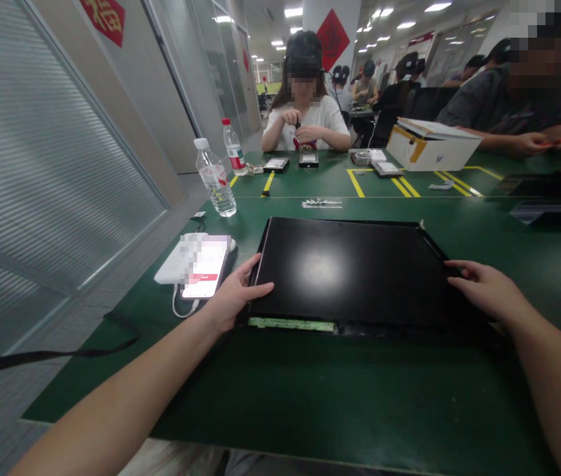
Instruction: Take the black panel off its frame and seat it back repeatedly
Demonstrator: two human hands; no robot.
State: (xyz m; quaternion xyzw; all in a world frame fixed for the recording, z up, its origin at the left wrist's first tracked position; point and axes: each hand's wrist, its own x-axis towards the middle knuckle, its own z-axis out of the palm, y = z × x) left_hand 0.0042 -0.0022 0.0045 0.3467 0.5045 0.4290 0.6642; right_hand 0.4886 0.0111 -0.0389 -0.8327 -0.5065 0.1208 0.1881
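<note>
Near, at the middle of the smooth dark-green tabletop (pixel 340 403), is a glossy black rectangular screen panel (pixel 370 271). The left hand (pixel 233 292) pinches its left edge, the right hand (pixel 491 289) its right. Best grip evenly, sparing the narrow green circuit strip (pixel 293 324).

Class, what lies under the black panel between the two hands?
Parts of a black frame show around the black panel, with a green strip at its near edge, toward the left. The green table is below; whatever lies directly beneath the panel is covered.
</note>
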